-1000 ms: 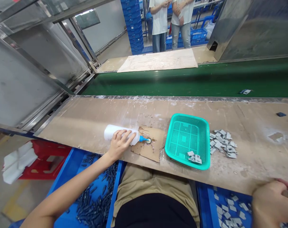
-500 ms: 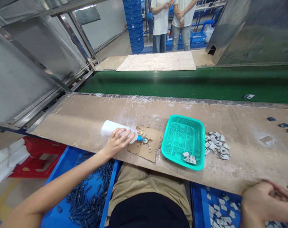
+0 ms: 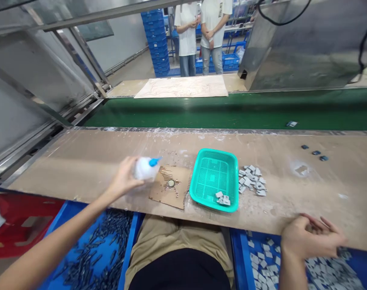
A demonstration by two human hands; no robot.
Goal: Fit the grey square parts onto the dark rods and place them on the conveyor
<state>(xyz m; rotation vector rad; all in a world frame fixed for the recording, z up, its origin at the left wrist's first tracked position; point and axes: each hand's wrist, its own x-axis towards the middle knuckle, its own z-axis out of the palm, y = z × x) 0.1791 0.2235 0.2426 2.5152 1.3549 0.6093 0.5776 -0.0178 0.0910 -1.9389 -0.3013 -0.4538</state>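
My left hand (image 3: pixel 129 175) is closed around a white squeeze bottle (image 3: pixel 145 168), tilted up with its blue nozzle pointing right. The bottle is above the left edge of a cardboard piece (image 3: pixel 180 193). On that cardboard sits a small round cap-like part (image 3: pixel 171 183) amid brown glue-like smears. My right hand (image 3: pixel 313 237) is at the table's front edge, over a blue bin (image 3: pixel 242 257) of small grey-white pieces. Its fingers are curled, and a small dark piece (image 3: pixel 343 253) shows at its lower side; what the fingers hold is hidden.
A turquoise basket (image 3: pixel 194 177) holds several grey-white pieces. A pile of similar pieces (image 3: pixel 252 180) lies beside it. Three dark parts (image 3: pixel 315 152) are further right. A green conveyor belt (image 3: pixel 186 112) runs behind. A left blue bin (image 3: pixel 127 249) contains dark parts. Two people (image 3: pixel 198 36) stand beyond.
The bottle has been lifted off the round part and swung upright-ish to the left in my left hand. My right hand stays by the table edge. The whole view has shifted.
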